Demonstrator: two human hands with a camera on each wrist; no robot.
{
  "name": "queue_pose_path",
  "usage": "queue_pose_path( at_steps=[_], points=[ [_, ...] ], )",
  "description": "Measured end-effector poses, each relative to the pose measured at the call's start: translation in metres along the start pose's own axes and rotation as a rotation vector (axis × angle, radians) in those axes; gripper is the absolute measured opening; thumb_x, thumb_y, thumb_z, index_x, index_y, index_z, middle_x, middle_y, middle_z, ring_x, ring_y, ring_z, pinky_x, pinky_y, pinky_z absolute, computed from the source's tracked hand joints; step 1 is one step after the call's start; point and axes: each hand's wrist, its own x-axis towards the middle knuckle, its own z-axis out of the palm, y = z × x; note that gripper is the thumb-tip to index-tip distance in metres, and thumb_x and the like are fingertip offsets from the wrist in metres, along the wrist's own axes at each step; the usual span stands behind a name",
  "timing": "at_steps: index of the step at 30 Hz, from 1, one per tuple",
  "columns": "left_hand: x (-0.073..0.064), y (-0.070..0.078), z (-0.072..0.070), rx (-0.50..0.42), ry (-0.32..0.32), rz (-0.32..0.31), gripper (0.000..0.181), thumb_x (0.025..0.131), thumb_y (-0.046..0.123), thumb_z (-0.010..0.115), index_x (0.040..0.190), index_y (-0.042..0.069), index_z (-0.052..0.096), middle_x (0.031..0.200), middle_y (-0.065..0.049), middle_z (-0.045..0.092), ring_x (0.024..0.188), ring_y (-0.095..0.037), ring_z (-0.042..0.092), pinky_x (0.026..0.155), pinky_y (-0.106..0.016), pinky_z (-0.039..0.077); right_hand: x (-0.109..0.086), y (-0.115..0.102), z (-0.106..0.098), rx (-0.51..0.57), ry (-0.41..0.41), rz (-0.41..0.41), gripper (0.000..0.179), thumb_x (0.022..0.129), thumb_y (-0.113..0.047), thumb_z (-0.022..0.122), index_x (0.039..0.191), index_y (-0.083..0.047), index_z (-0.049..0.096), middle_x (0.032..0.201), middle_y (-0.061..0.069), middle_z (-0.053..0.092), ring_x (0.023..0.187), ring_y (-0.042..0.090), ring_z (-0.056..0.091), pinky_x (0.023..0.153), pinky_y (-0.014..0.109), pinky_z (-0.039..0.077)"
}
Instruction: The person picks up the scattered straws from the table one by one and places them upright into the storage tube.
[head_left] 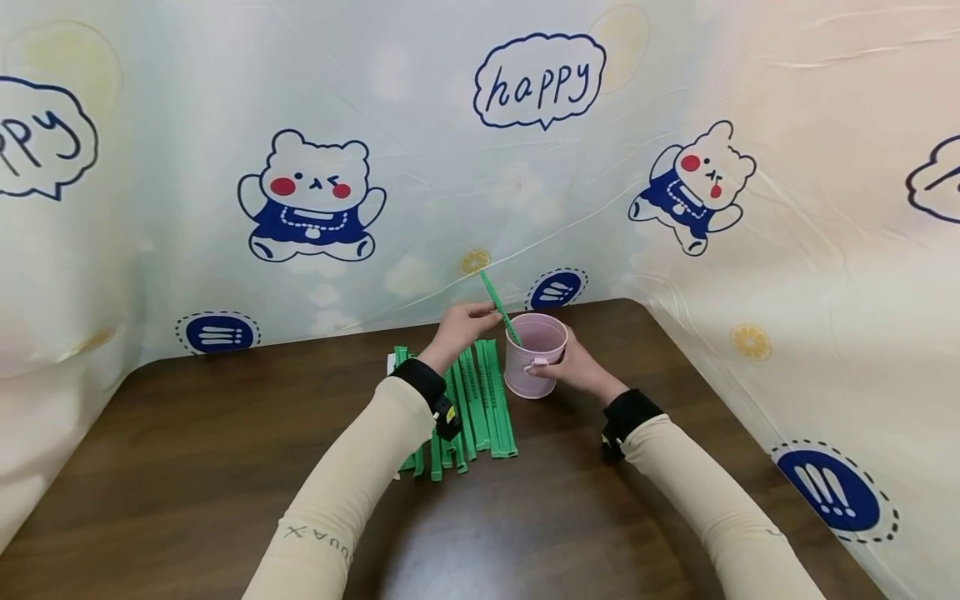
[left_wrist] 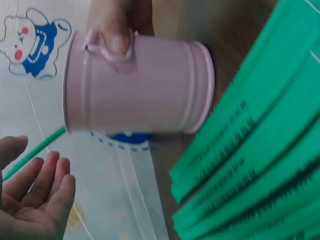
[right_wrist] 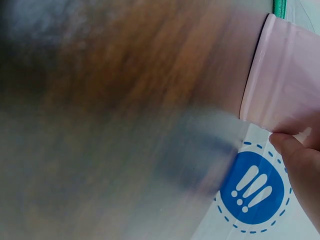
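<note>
My left hand (head_left: 460,329) pinches a slim green stick packet (head_left: 492,292) between thumb and forefinger, the other fingers loosely extended. The packet slants, its lower end inside the rim of a small pink bucket (head_left: 522,379). In the left wrist view the packet (left_wrist: 37,151) runs from the hand (left_wrist: 37,195) to the bucket's rim. My right hand (head_left: 577,364) grips the bucket from the right, thumb on the small handle lug. The right wrist view shows that thumb (right_wrist: 295,155) against the bucket wall (right_wrist: 295,75).
Several more green stick packets (head_left: 480,408) with dark printing lie side by side on the brown wooden table (head_left: 247,467), left of the bucket and partly under the left forearm. A printed cloth (head_left: 435,167) with bears hangs behind the table's far edge and along its sides.
</note>
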Motion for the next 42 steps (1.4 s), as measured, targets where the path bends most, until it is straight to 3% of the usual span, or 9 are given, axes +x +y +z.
queue_pose_path(
  at_steps=[5, 12, 15, 18, 23, 27, 34, 38, 42],
  points=[
    [-0.008, -0.003, -0.022, -0.008, -0.003, -0.007, 0.044, 0.107, 0.020, 0.053, 0.149, 0.006, 0.053, 0.151, -0.021, 0.054, 0.137, -0.037, 0.055, 0.116, -0.049, 0.047, -0.001, 0.006, 0.000, 0.006, -0.025, -0.016, 0.098, 0.084, -0.010, 0.083, 0.157, -0.004, 0.018, 0.154, 0.024, 0.037, 0.139, 0.040, 0.043, 0.122, 0.061, 0.037],
    [-0.010, 0.014, -0.079, -0.035, 0.122, -0.028, 0.043, 0.106, 0.022, 0.056, 0.145, 0.003, 0.057, 0.141, -0.027, 0.061, 0.133, -0.037, 0.058, 0.116, -0.045, 0.048, 0.001, 0.003, -0.005, 0.014, -0.024, -0.020, 0.097, 0.084, -0.006, 0.082, 0.156, -0.002, 0.017, 0.154, 0.026, 0.038, 0.141, 0.041, 0.042, 0.122, 0.062, 0.036],
    [-0.014, 0.016, -0.104, -0.009, 0.178, -0.038, 0.045, 0.106, 0.022, 0.057, 0.145, 0.002, 0.056, 0.142, -0.026, 0.060, 0.131, -0.036, 0.059, 0.115, -0.043, 0.049, 0.004, 0.000, -0.008, 0.004, -0.021, -0.017, 0.097, 0.085, -0.007, 0.082, 0.156, -0.001, 0.016, 0.154, 0.027, 0.037, 0.141, 0.042, 0.041, 0.123, 0.061, 0.035],
    [-0.021, 0.011, -0.118, 0.010, 0.209, -0.066, 0.045, 0.106, 0.022, 0.057, 0.146, 0.001, 0.055, 0.145, -0.023, 0.059, 0.132, -0.036, 0.059, 0.116, -0.043, 0.049, 0.005, -0.002, -0.013, -0.006, -0.018, -0.019, 0.097, 0.085, -0.007, 0.081, 0.157, -0.001, 0.015, 0.155, 0.027, 0.036, 0.142, 0.042, 0.040, 0.123, 0.062, 0.034],
    [-0.029, -0.012, -0.123, 0.038, 0.199, -0.136, 0.044, 0.106, 0.018, 0.055, 0.145, -0.004, 0.054, 0.146, -0.026, 0.057, 0.133, -0.039, 0.059, 0.117, -0.046, 0.048, 0.001, -0.001, -0.015, -0.009, -0.022, -0.007, 0.097, 0.087, -0.008, 0.080, 0.157, -0.001, 0.014, 0.156, 0.028, 0.034, 0.143, 0.043, 0.038, 0.123, 0.063, 0.033],
    [-0.036, -0.034, -0.127, 0.086, 0.164, -0.227, 0.044, 0.106, 0.015, 0.054, 0.145, -0.006, 0.053, 0.147, -0.029, 0.055, 0.133, -0.041, 0.057, 0.117, -0.047, 0.047, 0.001, 0.001, -0.007, 0.005, -0.034, -0.010, 0.096, 0.087, -0.007, 0.080, 0.157, 0.000, 0.014, 0.155, 0.028, 0.035, 0.143, 0.043, 0.039, 0.123, 0.063, 0.033],
    [-0.036, -0.068, -0.129, 0.168, 0.119, -0.373, 0.040, 0.104, 0.013, 0.056, 0.137, -0.010, 0.058, 0.147, -0.030, 0.054, 0.129, -0.041, 0.061, 0.113, -0.047, 0.051, 0.003, 0.000, -0.004, 0.004, -0.035, -0.017, 0.096, 0.087, -0.008, 0.080, 0.157, -0.001, 0.015, 0.155, 0.027, 0.037, 0.142, 0.042, 0.040, 0.123, 0.062, 0.033],
    [-0.031, -0.089, -0.125, 0.181, 0.133, -0.459, 0.037, 0.098, 0.012, 0.061, 0.128, -0.011, 0.065, 0.129, -0.027, 0.068, 0.111, -0.035, 0.071, 0.103, -0.044, 0.058, 0.002, 0.000, -0.005, 0.007, -0.025, -0.010, 0.096, 0.086, -0.007, 0.081, 0.157, -0.001, 0.016, 0.155, 0.027, 0.037, 0.142, 0.042, 0.040, 0.124, 0.062, 0.033],
    [-0.029, -0.103, -0.122, 0.132, 0.150, -0.547, 0.037, 0.095, 0.009, 0.066, 0.124, -0.012, 0.065, 0.100, -0.015, 0.075, 0.088, -0.022, 0.072, 0.097, -0.041, 0.061, 0.001, 0.001, -0.005, 0.002, -0.022, 0.023, 0.097, 0.086, -0.009, 0.081, 0.157, -0.001, 0.014, 0.156, 0.027, 0.035, 0.143, 0.042, 0.039, 0.124, 0.062, 0.033]
  ],
)
